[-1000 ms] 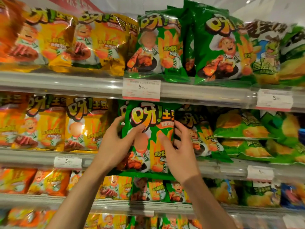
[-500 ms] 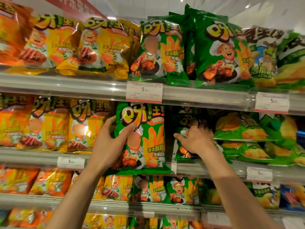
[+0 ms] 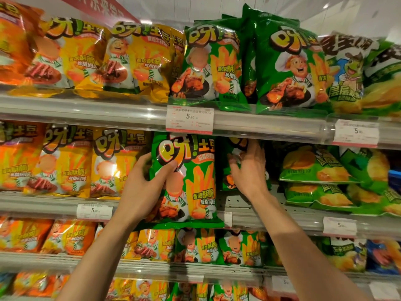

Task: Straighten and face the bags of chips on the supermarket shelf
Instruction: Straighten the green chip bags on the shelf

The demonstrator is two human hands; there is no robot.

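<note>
Head view, close, facing shelves (image 3: pixel 271 124) (tilted slightly upward)

The right hand (image 3: pixel 249 170) covers most of a green bag (image 3: pixel 235 146) set back on the shelf, so you can only see bits of it, and its fingertips go up into the dark under the shelf above. The left hand (image 3: pixel 143 187) hides the left edge of the front green bag (image 3: pixel 191 177), and its fingers are tucked behind the bag where you cannot see them. The orange bags (image 3: pixel 13 44) at the far left are blurry and cut off by the edge, and the small words on the price tag (image 3: pixel 189 120) are too tiny to read.
</note>
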